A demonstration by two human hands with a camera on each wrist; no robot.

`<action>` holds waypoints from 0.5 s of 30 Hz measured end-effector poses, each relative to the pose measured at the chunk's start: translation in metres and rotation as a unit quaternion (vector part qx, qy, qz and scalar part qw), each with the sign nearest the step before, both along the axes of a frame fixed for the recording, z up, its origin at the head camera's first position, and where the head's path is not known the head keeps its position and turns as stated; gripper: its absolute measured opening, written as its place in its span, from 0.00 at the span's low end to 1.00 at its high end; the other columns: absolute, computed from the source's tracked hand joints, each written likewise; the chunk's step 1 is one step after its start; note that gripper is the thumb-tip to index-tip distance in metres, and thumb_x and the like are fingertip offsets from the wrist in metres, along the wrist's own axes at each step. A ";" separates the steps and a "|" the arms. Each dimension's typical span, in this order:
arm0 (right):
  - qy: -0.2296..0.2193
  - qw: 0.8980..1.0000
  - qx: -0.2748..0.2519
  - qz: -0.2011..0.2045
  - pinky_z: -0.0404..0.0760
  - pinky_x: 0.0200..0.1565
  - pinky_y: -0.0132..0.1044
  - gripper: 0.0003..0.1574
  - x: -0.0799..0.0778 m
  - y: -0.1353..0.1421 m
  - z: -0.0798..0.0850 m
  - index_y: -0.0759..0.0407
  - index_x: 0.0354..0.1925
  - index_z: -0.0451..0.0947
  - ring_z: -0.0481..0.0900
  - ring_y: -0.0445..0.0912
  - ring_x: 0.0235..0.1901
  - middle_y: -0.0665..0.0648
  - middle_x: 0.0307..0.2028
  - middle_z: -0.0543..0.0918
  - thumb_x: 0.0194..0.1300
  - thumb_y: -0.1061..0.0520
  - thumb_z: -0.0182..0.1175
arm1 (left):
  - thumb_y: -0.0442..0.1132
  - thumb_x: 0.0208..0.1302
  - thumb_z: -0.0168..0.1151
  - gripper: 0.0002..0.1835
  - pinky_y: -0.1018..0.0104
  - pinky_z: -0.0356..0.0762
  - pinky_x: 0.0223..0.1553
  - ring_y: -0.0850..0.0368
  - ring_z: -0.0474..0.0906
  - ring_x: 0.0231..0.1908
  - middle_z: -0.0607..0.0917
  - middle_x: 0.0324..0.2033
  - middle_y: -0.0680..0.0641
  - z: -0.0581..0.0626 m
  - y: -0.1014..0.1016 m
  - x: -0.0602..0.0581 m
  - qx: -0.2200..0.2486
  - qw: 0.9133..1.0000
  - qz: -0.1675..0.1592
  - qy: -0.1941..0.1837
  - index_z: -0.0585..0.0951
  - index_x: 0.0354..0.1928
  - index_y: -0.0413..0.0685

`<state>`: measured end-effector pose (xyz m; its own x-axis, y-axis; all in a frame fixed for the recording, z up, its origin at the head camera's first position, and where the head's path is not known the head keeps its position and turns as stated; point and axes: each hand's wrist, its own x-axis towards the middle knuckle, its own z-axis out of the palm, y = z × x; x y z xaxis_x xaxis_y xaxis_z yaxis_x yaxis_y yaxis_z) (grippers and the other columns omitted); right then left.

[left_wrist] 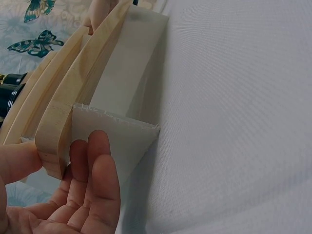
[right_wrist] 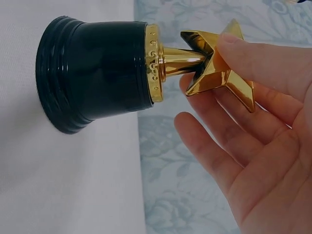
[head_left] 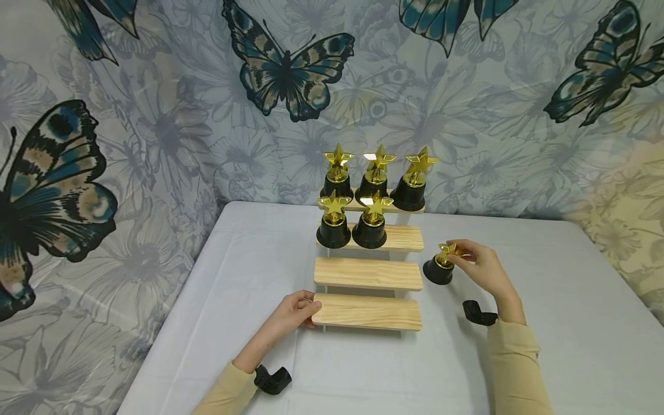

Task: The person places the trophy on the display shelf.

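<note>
A tiered display stand with pale wooden steps [head_left: 368, 273] stands on the table. My left hand [head_left: 291, 310] grips the left end of its lowest step [head_left: 373, 313]; in the left wrist view the thumb lies on top and the fingers [left_wrist: 105, 183] are curled beneath. To the right of the stand, my right hand [head_left: 478, 266] pinches a trophy [head_left: 438, 271] by its gold star [right_wrist: 222, 63]. The trophy's black base [right_wrist: 97, 68] points down, close over the tabletop; whether it touches, I cannot tell. Three matching trophies [head_left: 372, 185] stand on the top step, two [head_left: 370, 232] on the second.
A white cloth [head_left: 249, 248] covers the table. Behind and to the left, butterfly-patterned fabric [head_left: 290, 75] rises from the table's edges. Each wrist wears a black device [head_left: 273, 380]. Translucent supports [left_wrist: 112, 126] hold the wooden steps up.
</note>
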<state>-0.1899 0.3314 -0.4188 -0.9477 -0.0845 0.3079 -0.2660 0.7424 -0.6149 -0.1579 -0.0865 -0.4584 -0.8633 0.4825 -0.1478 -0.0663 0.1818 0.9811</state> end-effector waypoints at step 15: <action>0.054 0.998 0.032 0.011 0.70 0.37 0.16 0.18 0.007 -0.002 0.037 0.67 0.49 0.77 0.72 0.28 0.32 0.59 0.33 0.81 0.59 0.64 0.63 | 0.42 0.69 0.53 0.23 0.60 0.79 0.34 0.56 0.79 0.27 0.83 0.35 0.38 -0.004 0.000 -0.001 0.002 1.000 -0.003 0.003 0.68 0.52 0.25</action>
<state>-0.1824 0.3290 -0.3818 -0.9070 -0.1288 0.4010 -0.3452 0.7728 -0.5326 -0.1588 -0.0868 -0.4623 -0.8609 0.4890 -0.1406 -0.0589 0.1787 0.9821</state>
